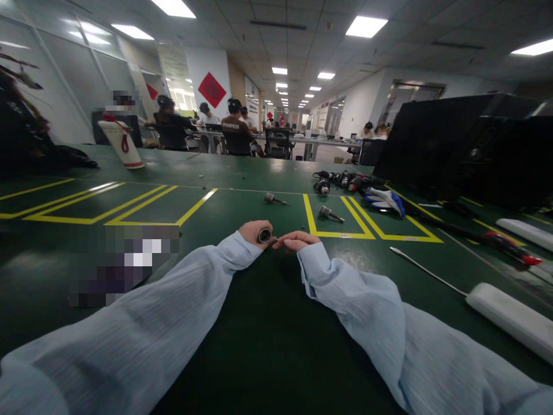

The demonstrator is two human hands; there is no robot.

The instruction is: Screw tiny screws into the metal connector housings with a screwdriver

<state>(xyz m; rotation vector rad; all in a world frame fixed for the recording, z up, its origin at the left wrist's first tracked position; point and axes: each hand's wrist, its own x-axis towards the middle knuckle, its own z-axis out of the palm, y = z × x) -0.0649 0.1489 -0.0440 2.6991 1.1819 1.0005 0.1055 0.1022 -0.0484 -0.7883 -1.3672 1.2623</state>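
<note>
Sleeves of pale blue cloth [173,311] run from the near edge of the dark green surface [268,346] to our two hands, which meet near its middle. Our left hand [254,230] is curled, pinching a small dark metal ring [264,236] with its open end turned toward us. Our right hand [298,240] lies low with fingers loosely stretched, tips at the ring, gripping nothing. We judge the ring is being steadied for the right fingers. Any further handling calls for a firm pinch, since a round part rolls easily.

Toward the right edge lies a long white power strip [510,317]. Farther on, a short shafted metal part [330,214] rests inside yellow taped lines [341,234], with a blue and white glove [386,200] beyond it. A white cup with a red strap [121,144] stands toward the far left corner.
</note>
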